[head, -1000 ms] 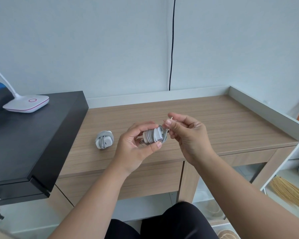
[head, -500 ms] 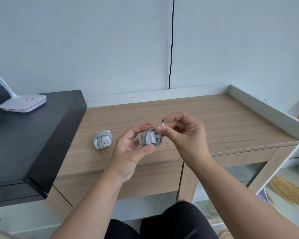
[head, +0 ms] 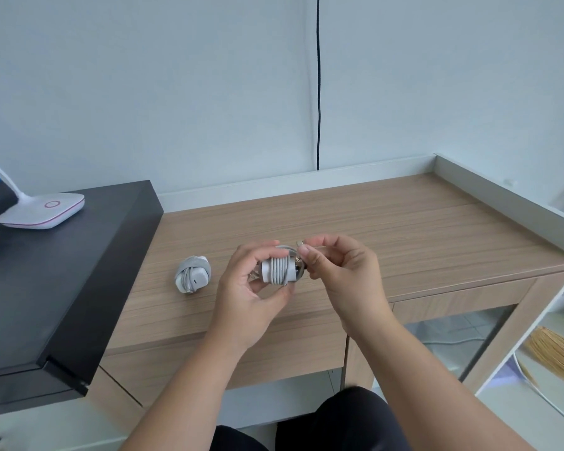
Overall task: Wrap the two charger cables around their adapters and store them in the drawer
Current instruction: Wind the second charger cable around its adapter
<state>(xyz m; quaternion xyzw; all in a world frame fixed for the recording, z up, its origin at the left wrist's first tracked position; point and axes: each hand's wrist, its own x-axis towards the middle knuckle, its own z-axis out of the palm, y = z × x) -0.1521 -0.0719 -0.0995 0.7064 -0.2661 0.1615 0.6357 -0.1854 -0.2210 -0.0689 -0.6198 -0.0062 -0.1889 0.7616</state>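
Observation:
My left hand (head: 248,297) grips a white adapter (head: 279,271) with grey cable coiled tightly around it, held above the wooden desk (head: 404,242). My right hand (head: 342,275) pinches the free cable end (head: 302,245) with its metal plug, just above the adapter's right side. A second white adapter (head: 192,274), wrapped in its own cable, lies on the desk to the left of my hands. The drawer front (head: 274,356) under the desk top is shut.
A black cabinet (head: 62,288) stands at the left, with a white lamp base (head: 43,211) on it. A raised white rim (head: 502,196) borders the desk's right side. A black cord (head: 318,83) hangs down the wall. A straw broom (head: 557,353) lies at lower right.
My right hand has carried the cable end round the adapter, adding turns; the left hand has turned the adapter so its coils face me. The second adapter has not moved.

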